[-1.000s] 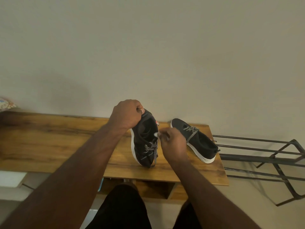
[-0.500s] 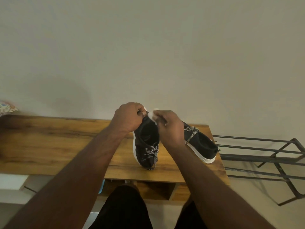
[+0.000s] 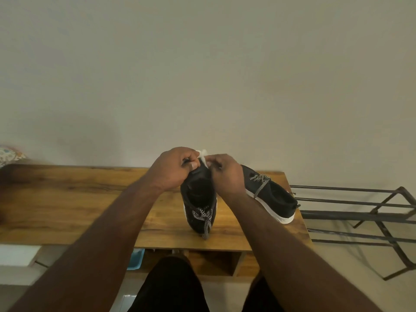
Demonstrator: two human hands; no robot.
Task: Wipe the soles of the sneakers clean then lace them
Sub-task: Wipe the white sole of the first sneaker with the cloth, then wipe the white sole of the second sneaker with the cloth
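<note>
Just above the frame's centre, the left hand (image 3: 174,168) has its fingers (image 3: 191,162) curled over the heel rim of a black shoe (image 3: 199,199), gripping it. The right hand (image 3: 227,174) sits close beside it, fingers (image 3: 212,162) pinching a small white wipe (image 3: 203,157) that pokes up between the 2 hands at the heel. Whether the wipe touches the sole cannot be told, since the hands hide that spot.

The held shoe stands tipped up on its toe, heel uppermost and opening facing the camera, its toe resting on the worktop (image 3: 78,206). A speckled black-and-white lace (image 3: 206,218) crosses the lower part of its upper, and 1 loose end hangs down to the wood. A strip of white sole shows along its left edge.

To the right of the hands, partly behind the right wrist, a 2nd shoe (image 3: 273,194) lies flat on the worktop near its right edge, white sole down and heel toward the lower right. Its lace is speckled too.

At the frame's right edge stands a dark metal rack (image 3: 371,212) on the floor. At the far left edge a patterned cloth (image 3: 9,154) shows, blurred. Below the worktop edge, a blue item (image 3: 136,258) peeks out, and the person's dark shorts (image 3: 171,287) fill the bottom centre.
</note>
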